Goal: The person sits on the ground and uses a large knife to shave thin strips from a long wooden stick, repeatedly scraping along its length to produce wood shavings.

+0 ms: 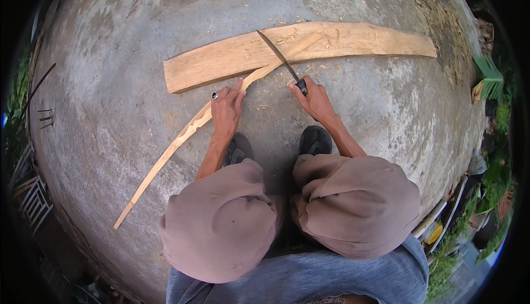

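My left hand (226, 108), with a ring on one finger, is closed round a long, slim carved wooden stick (182, 137). The stick slants from the lower left up to the right, and its far end lies over a thick wooden plank (215, 61). Wavy notches are cut along its middle. In my right hand (314, 101) is the dark handle of a long-bladed knife (277, 54). The blade points up and to the left, crossing the stick above the plank. Whether its edge touches the wood I cannot tell.
Wood shavings (264, 91) are scattered around the plank on the concrete floor (110, 83). My two dark shoes (316, 140) stand between the plank and my bent knees. Green plants (490, 80) line the right edge, and a pale slatted frame (36, 202) is at the lower left.
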`<act>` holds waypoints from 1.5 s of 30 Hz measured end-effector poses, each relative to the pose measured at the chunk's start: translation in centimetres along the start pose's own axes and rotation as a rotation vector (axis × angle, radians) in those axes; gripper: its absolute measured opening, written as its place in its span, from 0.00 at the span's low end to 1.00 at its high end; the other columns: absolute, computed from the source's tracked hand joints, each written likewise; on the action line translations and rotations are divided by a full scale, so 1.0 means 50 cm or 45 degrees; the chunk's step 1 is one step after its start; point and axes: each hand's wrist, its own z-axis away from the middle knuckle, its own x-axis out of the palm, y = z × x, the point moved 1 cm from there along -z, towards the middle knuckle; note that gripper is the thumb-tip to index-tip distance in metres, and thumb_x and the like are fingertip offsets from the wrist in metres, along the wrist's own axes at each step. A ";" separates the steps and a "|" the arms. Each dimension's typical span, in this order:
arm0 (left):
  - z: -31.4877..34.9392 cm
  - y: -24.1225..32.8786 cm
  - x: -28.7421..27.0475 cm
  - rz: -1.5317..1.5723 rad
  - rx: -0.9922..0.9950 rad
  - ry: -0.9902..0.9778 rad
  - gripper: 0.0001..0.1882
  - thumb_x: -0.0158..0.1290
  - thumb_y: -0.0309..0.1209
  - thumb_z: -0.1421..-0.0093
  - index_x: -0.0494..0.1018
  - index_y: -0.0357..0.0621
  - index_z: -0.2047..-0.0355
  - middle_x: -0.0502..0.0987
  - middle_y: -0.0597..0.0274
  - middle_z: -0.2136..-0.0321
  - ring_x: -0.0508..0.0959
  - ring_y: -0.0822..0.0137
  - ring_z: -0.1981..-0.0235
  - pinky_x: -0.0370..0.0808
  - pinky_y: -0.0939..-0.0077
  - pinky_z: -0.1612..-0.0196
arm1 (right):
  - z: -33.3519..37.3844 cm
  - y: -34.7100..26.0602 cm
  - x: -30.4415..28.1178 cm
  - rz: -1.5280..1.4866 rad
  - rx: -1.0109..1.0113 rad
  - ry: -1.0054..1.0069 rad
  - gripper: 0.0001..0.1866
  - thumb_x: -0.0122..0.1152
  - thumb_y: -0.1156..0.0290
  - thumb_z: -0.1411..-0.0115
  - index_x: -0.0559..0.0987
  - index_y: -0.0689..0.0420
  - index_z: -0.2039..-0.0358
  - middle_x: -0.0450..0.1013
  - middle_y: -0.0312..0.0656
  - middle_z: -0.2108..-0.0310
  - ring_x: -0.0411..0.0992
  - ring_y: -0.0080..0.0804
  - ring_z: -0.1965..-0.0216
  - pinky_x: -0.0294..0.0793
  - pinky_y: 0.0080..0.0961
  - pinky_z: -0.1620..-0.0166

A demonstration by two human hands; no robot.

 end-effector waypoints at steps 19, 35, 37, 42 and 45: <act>0.002 -0.002 0.002 -0.051 0.013 -0.027 0.19 0.58 0.34 0.31 0.79 0.47 0.41 0.77 0.51 0.69 0.78 0.51 0.66 0.71 0.57 0.59 | 0.005 0.012 0.022 0.176 -0.055 0.096 0.23 0.61 0.52 0.30 0.73 0.64 0.61 0.77 0.60 0.77 0.78 0.65 0.71 0.75 0.53 0.68; -0.063 -0.025 -0.013 0.079 -0.126 -0.416 0.26 0.45 0.48 0.24 0.78 0.36 0.66 0.80 0.36 0.72 0.79 0.32 0.66 0.73 0.44 0.61 | -0.066 -0.024 -0.010 0.316 -0.248 0.136 0.22 0.62 0.53 0.31 0.73 0.63 0.61 0.79 0.58 0.74 0.80 0.60 0.70 0.77 0.51 0.68; -0.058 -0.024 -0.016 0.043 -0.128 -0.405 0.26 0.46 0.48 0.24 0.78 0.36 0.65 0.80 0.35 0.72 0.78 0.31 0.65 0.72 0.43 0.61 | -0.066 -0.036 -0.014 0.329 -0.304 0.139 0.21 0.63 0.53 0.32 0.74 0.62 0.61 0.79 0.57 0.73 0.80 0.59 0.70 0.77 0.50 0.69; -0.053 -0.004 -0.025 -0.035 -0.102 -0.358 0.25 0.46 0.47 0.24 0.78 0.36 0.64 0.80 0.34 0.69 0.79 0.31 0.63 0.73 0.40 0.61 | -0.036 -0.095 -0.033 0.267 -0.604 0.344 0.20 0.63 0.54 0.32 0.73 0.61 0.61 0.80 0.56 0.68 0.80 0.58 0.70 0.78 0.50 0.69; -0.052 0.002 -0.013 -0.036 -0.106 -0.356 0.24 0.45 0.46 0.24 0.78 0.36 0.64 0.80 0.33 0.69 0.79 0.30 0.63 0.73 0.40 0.60 | -0.072 -0.041 -0.020 0.581 -0.368 0.211 0.20 0.63 0.55 0.32 0.71 0.61 0.59 0.80 0.55 0.67 0.80 0.57 0.70 0.79 0.48 0.70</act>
